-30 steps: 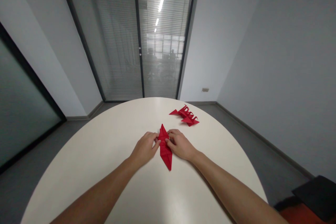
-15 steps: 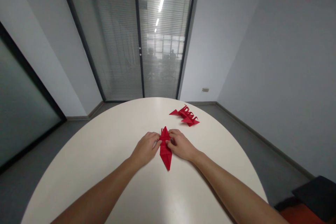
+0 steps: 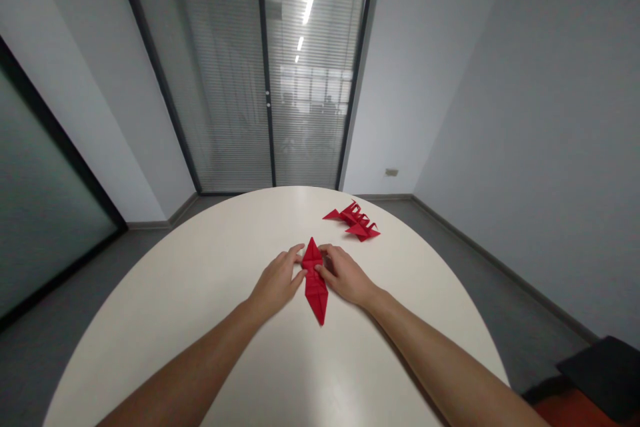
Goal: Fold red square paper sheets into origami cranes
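A red folded paper piece, a long diamond shape, lies flat on the white round table between my hands. My left hand rests against its left edge, fingers stretched forward and pressing on the paper near its upper point. My right hand sits against its right edge, with curled fingers pressing the paper down. A finished group of red folded paper figures stands farther back on the table, to the right, apart from both hands.
Glass doors with blinds stand behind the table. A grey wall runs along the right. A black object lies on the floor at the lower right, beyond the table's edge.
The upper tip of the paper, which stood raised half a second ago, now lies flat as a sharp point. My left fingers have stretched forward along the paper's edge.
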A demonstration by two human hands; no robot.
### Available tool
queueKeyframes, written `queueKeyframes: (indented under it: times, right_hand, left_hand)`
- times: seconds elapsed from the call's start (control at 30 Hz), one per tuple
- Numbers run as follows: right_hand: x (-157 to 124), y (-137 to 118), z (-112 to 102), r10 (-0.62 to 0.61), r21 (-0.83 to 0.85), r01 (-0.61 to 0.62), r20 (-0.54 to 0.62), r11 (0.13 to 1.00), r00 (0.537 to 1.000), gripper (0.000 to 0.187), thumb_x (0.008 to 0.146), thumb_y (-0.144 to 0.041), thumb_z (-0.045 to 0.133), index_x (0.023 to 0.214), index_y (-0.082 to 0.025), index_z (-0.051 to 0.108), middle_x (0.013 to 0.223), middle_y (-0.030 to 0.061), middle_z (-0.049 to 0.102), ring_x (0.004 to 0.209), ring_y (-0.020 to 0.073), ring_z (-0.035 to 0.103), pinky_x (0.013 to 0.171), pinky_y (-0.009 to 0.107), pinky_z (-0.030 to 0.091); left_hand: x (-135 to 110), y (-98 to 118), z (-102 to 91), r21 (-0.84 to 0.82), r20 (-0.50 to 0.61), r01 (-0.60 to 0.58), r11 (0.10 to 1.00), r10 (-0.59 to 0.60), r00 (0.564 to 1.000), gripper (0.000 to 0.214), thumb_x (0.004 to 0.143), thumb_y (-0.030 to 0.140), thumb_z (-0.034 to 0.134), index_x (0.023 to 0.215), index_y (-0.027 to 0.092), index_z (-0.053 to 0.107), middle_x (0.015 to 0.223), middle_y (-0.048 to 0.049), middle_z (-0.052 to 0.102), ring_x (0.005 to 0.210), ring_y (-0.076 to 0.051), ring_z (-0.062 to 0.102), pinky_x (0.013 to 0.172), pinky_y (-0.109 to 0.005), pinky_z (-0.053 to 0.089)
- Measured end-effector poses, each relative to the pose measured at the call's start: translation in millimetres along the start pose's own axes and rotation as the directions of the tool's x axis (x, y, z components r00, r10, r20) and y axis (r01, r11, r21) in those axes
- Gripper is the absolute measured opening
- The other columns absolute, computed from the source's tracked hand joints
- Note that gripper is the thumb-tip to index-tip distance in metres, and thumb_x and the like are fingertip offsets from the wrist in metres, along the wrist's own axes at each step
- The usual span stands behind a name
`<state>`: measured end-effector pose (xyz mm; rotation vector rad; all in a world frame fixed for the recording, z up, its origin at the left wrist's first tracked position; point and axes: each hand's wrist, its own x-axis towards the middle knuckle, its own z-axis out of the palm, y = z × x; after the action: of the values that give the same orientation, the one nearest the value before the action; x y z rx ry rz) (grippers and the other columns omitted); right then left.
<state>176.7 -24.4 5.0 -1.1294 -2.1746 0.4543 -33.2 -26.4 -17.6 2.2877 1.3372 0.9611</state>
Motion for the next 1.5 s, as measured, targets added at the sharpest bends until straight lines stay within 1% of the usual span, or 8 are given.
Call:
queueKeyframes:
  times: [0.13,0.23,0.33,0.43,0.57,0.97,1.13,1.5]
  right_hand:
    - [-1.6,2.5,2.1,0.038,0.011,-0.037,-0.014,0.999,0.999,0.031,0.092,-0.021,0.059,0.121,-0.02,0.049,0.104,0.0076,0.065,0.089,0.0218,0.06,0.078,0.033,0.046]
    - [-0.8,3.4,2.9,0.021,-0.025,-0.021,-0.004,0.999,1.0,0.023,0.092,-0.021,0.061,0.114,-0.021,0.054,0.097,0.0057,0.065,0.087,0.0212,0.059,0.076,0.032,0.046]
    - [1.5,3.9,2.8,-0.029,-0.061,0.03,0.017,0.998,0.999,0.007,0.093,-0.018,0.06,0.099,-0.021,0.062,0.092,0.005,0.065,0.093,0.0219,0.059,0.082,0.034,0.046]
    - [2.6,5.4,2.6,-0.067,-0.058,0.068,0.015,0.996,0.998,0.01,0.094,-0.016,0.058,0.096,-0.021,0.066,0.102,0.0069,0.067,0.104,0.0223,0.058,0.092,0.037,0.047]
    - [1.4,8.8,2.4,-0.099,-0.062,0.099,0.003,0.993,0.995,0.017,0.095,-0.017,0.057,0.105,-0.021,0.07,0.12,0.0094,0.066,0.116,0.0229,0.057,0.102,0.04,0.045]
    - [0.0,9.8,-4.4,-0.195,-0.116,0.201,0.058,0.973,0.979,0.03,0.094,-0.015,0.055,0.12,-0.021,0.07,0.127,0.0104,0.066,0.122,0.0253,0.056,0.109,0.046,0.043]
    - [-2.6,13.4,-4.4,-0.184,-0.106,0.196,0.116,0.975,0.976,0.035,0.098,-0.017,0.049,0.129,-0.02,0.065,0.131,0.0089,0.067,0.126,0.0255,0.056,0.114,0.048,0.038]
    - [-2.3,6.3,-11.2,-0.142,-0.087,0.149,0.076,0.985,0.987,0.028,0.09,-0.011,0.056,0.113,-0.02,0.069,0.103,0.0083,0.072,0.097,0.0236,0.064,0.09,0.038,0.049]
  left_hand:
    - [-1.6,3.9,-1.6,0.073,0.002,-0.023,0.997,0.022,1.0,0.049,0.092,0.018,0.058,0.139,0.021,0.044,0.119,-0.0106,0.065,0.113,-0.025,0.061,0.098,-0.043,0.05]
    - [-1.1,9.3,-4.7,0.131,-0.035,-0.086,0.988,0.091,0.995,0.037,0.091,0.015,0.057,0.127,0.022,0.054,0.122,-0.0088,0.062,0.115,-0.024,0.057,0.1,-0.043,0.049]
    - [0.8,14.4,-7.7,0.177,-0.006,-0.165,0.97,0.168,0.986,0.024,0.09,0.012,0.056,0.11,0.023,0.065,0.115,-0.0058,0.064,0.111,-0.023,0.058,0.099,-0.04,0.05]
    - [2.3,17.6,-9.2,0.195,0.073,-0.211,0.958,0.2,0.977,0.023,0.091,0.01,0.056,0.1,0.024,0.072,0.109,-0.0048,0.07,0.106,-0.022,0.061,0.095,-0.039,0.052]
    - [1.5,19.3,-9.0,0.199,0.117,-0.194,0.961,0.173,0.978,0.027,0.093,0.01,0.054,0.105,0.024,0.074,0.113,-0.0049,0.073,0.107,-0.023,0.064,0.098,-0.04,0.052]
    - [-0.8,14.7,-6.3,0.185,0.136,-0.16,0.97,0.136,0.981,0.028,0.096,0.019,0.054,0.114,0.026,0.074,0.125,-0.0038,0.071,0.126,-0.024,0.06,0.11,-0.043,0.047]
    - [-1.3,15.8,-4.7,0.193,0.139,-0.18,0.965,0.154,0.978,0.029,0.096,0.02,0.055,0.117,0.026,0.073,0.125,-0.0042,0.072,0.121,-0.023,0.064,0.108,-0.04,0.048]
    - [-2.0,15.6,-8.0,0.266,0.088,-0.129,0.955,0.109,0.99,0.027,0.098,0.018,0.051,0.118,0.021,0.069,0.118,-0.0075,0.074,0.104,-0.024,0.071,0.093,-0.038,0.054]
